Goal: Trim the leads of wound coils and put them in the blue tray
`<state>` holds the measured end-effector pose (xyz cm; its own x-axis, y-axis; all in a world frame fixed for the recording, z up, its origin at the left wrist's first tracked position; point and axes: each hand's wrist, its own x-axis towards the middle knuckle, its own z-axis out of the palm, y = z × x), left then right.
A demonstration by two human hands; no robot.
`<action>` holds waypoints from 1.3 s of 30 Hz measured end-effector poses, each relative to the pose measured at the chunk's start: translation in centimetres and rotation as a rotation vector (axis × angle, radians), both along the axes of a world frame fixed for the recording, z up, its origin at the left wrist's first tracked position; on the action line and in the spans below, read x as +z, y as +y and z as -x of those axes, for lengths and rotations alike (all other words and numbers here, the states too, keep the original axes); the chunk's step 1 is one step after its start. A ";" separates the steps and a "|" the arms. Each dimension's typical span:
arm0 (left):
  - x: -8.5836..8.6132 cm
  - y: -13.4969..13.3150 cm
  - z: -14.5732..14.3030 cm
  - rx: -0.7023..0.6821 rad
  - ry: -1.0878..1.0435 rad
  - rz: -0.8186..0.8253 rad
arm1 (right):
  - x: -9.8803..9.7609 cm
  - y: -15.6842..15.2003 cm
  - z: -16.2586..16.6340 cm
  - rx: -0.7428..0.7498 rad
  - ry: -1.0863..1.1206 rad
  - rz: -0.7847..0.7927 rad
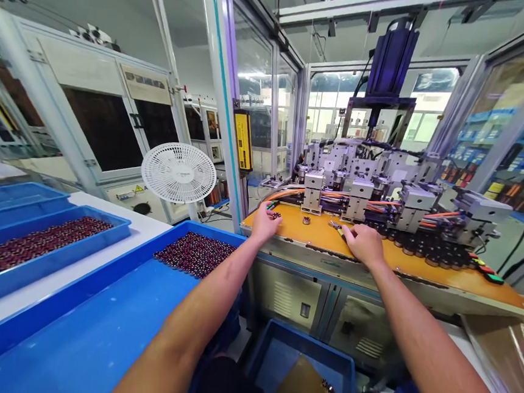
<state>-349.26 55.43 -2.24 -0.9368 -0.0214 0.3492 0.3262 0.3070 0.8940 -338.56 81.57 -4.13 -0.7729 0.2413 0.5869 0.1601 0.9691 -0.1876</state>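
Note:
Both my arms reach forward onto an orange machine bed [421,268]. My left hand [265,222] rests at its left end, fingers curled over small dark ring-shaped parts [275,215]. My right hand [364,243] lies palm down near the middle, its fingers closed around a small tool with a yellow-green handle [338,229]. One more small ring part [306,220] sits on the bed between my hands. A row of dark round parts [426,252] lines the bed to the right of my right hand.
Grey assembly heads with orange cables [381,198] stand behind the bed. Blue trays with dark red ring parts [195,253] sit at left [33,244]. A white fan [178,173] stands beyond. A blue bin [293,364] sits below. Coloured buttons [487,271] are at right.

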 end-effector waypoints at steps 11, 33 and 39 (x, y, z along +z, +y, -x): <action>-4.4 -7.0 -21.0 -0.362 0.131 -0.352 | 1.1 -3.3 -3.8 0.157 0.251 0.054; -7.3 -8.2 -29.5 -0.579 0.246 -0.356 | -2.6 -14.9 -25.9 0.999 -0.431 0.770; -7.1 -7.7 -30.2 -0.649 0.292 -0.342 | -3.8 -16.2 -23.7 0.842 -0.447 1.534</action>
